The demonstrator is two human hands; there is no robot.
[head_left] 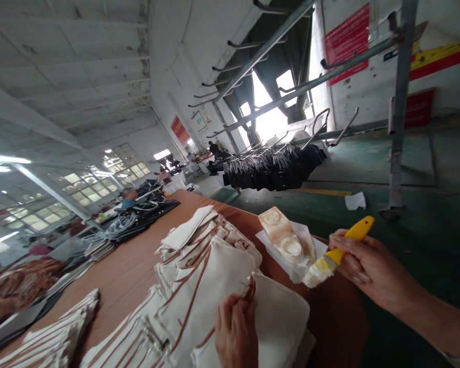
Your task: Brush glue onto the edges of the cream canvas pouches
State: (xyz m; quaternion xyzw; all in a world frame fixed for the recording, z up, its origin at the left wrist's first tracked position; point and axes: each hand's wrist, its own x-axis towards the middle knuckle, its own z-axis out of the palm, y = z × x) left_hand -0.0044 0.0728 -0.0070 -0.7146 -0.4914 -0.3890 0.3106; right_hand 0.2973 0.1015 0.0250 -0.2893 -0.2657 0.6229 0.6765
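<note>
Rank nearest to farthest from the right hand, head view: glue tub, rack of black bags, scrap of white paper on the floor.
From the right hand, which holds a yellow-handled brush:
1. Glue tub, just left of the brush tip, on the table edge.
2. Scrap of white paper, on the green floor above the hand.
3. Rack of black bags, farther back, up-left.

Both forearms are bare, and a thin pale band circles the right wrist (458, 358)
</note>
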